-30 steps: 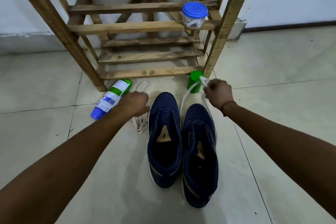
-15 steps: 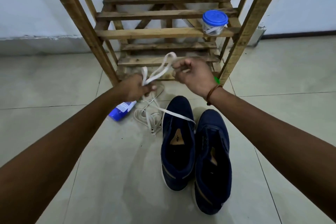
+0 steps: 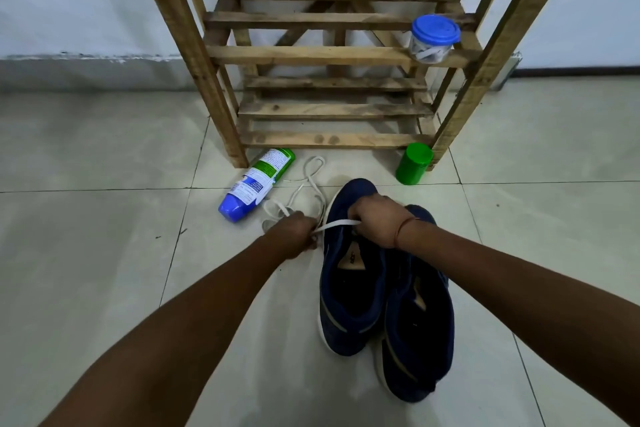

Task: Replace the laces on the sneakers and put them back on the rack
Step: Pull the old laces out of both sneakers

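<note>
Down low now, not up by the rack like before, pinching the white lace flat between the curled left hand and the curled right hand just over the blue sneakers, with a blue-lid jar of white bits far past the right hand.

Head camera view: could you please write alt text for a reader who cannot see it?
A person's left hand and right hand hold a white lace taut over one of two navy sneakers on a tiled floor. Beyond stands a wooden rack bearing a blue-lidded jar.
</note>
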